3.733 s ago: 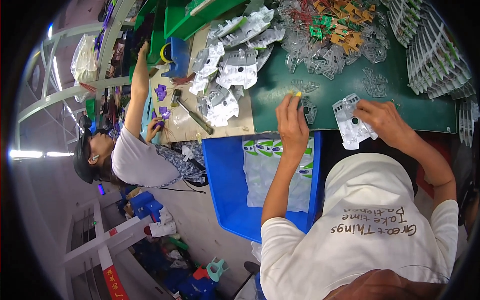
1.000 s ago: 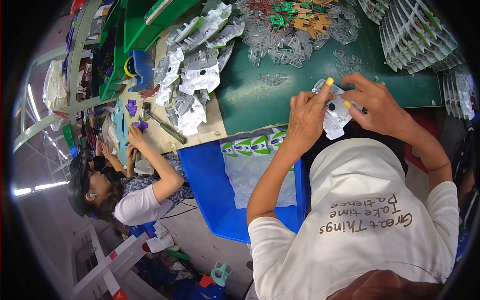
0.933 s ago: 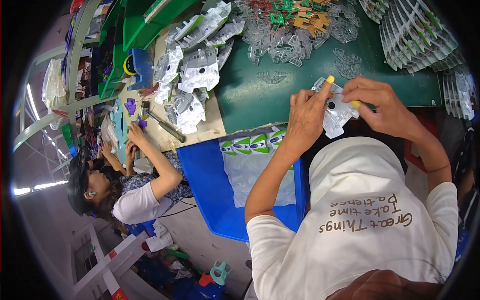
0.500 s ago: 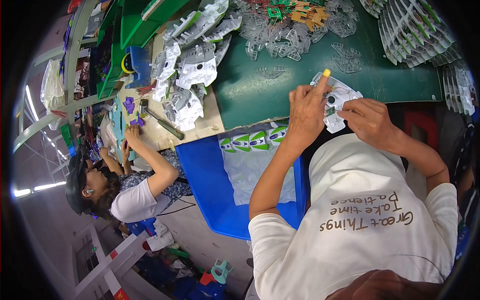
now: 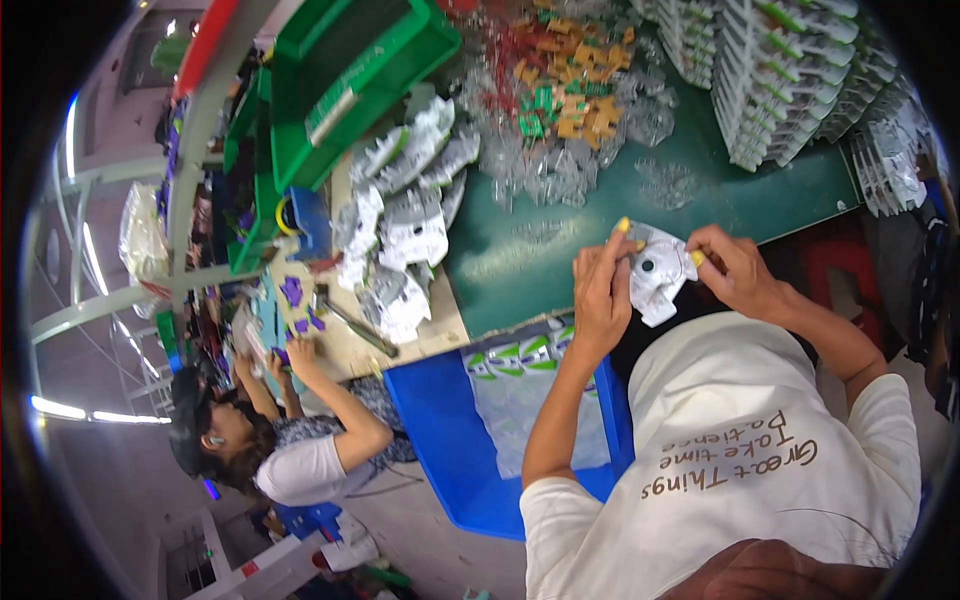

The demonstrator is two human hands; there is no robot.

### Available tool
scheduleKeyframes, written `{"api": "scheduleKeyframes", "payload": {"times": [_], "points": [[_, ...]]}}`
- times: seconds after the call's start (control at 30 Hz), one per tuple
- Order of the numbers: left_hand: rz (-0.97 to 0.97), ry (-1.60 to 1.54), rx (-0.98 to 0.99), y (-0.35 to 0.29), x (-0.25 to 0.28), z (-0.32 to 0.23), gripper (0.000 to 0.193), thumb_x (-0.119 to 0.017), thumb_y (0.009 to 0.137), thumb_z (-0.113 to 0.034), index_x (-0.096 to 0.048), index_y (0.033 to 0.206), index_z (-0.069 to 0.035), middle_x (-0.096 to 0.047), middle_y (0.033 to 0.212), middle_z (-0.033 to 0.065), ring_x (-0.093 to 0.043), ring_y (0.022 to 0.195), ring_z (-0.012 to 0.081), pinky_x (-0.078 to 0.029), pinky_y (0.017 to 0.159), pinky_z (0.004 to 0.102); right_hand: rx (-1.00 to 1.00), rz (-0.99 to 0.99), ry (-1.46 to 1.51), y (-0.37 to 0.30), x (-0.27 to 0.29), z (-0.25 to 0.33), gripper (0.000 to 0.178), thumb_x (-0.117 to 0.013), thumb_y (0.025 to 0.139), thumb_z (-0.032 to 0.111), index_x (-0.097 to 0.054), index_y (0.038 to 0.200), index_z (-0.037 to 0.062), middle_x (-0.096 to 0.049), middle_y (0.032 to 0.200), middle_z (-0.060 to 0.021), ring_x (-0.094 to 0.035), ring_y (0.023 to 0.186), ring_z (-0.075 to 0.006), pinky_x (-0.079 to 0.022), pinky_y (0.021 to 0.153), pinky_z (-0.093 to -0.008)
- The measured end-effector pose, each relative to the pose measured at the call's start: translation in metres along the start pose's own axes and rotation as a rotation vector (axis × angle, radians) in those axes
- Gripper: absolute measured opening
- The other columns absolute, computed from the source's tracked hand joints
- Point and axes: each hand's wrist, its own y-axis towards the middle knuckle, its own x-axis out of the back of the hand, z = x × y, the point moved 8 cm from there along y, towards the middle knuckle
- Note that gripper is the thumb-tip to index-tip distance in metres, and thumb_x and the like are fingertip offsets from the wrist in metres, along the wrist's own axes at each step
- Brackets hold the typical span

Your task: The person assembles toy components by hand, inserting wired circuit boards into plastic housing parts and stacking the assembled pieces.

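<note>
Between my hands, over the front edge of the green table [image 5: 500,285], is a silvery-white moulded plastic shell [image 5: 662,290] with a dark round hole. My left hand [image 5: 600,300] grips its left edge, with yellow coverings on two fingertips. On the opposite edge, my right hand [image 5: 742,278] pinches the shell, a yellow covering showing at one fingertip. A thin red wire seems to run by that edge, too blurred to be sure. Beyond my hands lies a small group of clear plastic pieces [image 5: 665,183].
A heap of clear plastic parts [image 5: 550,178], tan pieces [image 5: 600,112] and green boards [image 5: 538,112] lies at the back. Stacked shells [image 5: 775,85] stand far right, more shells [image 5: 412,232] left. A blue bin [image 5: 430,415] hangs below. A co-worker [image 5: 315,465] works at left, near a screwdriver [image 5: 362,328].
The whole view has shifted, so the table appears lower. My right hand has moved to the shell's right edge, and the shell has turned slightly. My left index finger no longer points straight up.
</note>
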Motion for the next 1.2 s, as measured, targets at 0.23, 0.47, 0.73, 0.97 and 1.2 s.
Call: {"api": "scheduleKeyframes", "payload": {"times": [0.23,0.47,0.73,0.97,1.2], "points": [[-0.098,0.061,0.055,0.01,0.005,-0.009,0.029,-0.066,0.085,0.003,-0.064,0.114,0.002,-0.068,0.104,0.0161,-0.061,0.094,0.032,-0.048,0.086,0.0391,-0.102,-0.199,-0.041,-0.045,0.101,0.006,0.02,-0.059,0.081,-0.007,-0.057,0.099,-0.0006,-0.057,0.071,-0.0067,-0.058,0.06,-0.0129,-0.046,0.054,-0.0273],[0.035,0.031,0.077,0.021,-0.02,-0.004,0.025,-0.066,0.087,0.002,-0.066,0.112,0.001,-0.067,0.106,0.0149,-0.064,0.092,0.0259,-0.052,0.08,0.0343,-0.236,-0.665,-0.076,-0.111,0.28,0.002,0.02,-0.049,0.088,-0.002,-0.053,0.107,0.0038,-0.055,0.089,0.0024,-0.049,0.079,-0.003,-0.04,0.07,-0.0195],[0.069,0.021,0.089,0.028,-0.035,-0.007,0.024,-0.066,0.087,0.0,-0.066,0.111,0.001,-0.067,0.106,0.0157,-0.064,0.094,0.0272,-0.052,0.083,0.0362,-0.296,-0.748,-0.113,-0.125,0.372,-0.076,0.015,-0.053,0.096,0.009,-0.055,0.11,0.0063,-0.05,0.074,0.0076,-0.037,0.052,0.0005,-0.028,0.046,-0.0162],[-0.042,0.032,0.065,0.025,-0.028,-0.002,0.022,-0.068,0.086,-0.002,-0.068,0.107,0.0,-0.068,0.104,0.0149,-0.063,0.095,0.0306,-0.05,0.086,0.0375,-0.245,-0.974,-0.422,-0.172,0.389,-0.102,0.022,-0.057,0.099,0.011,-0.063,0.119,0.0042,-0.063,0.112,0.0008,-0.048,0.071,-0.0005,-0.035,0.058,-0.0151],[-0.084,-0.004,-0.011,0.022,-0.029,-0.005,0.021,-0.068,0.084,-0.002,-0.068,0.105,-0.001,-0.067,0.098,0.0144,-0.062,0.09,0.0315,-0.047,0.083,0.0389,0.199,-0.231,-0.295,-0.018,0.145,0.067,0.012,-0.068,0.081,-0.002,-0.068,0.092,0.0011,-0.067,0.085,-0.0105,-0.064,0.07,-0.016,-0.049,0.062,-0.0261]]}}
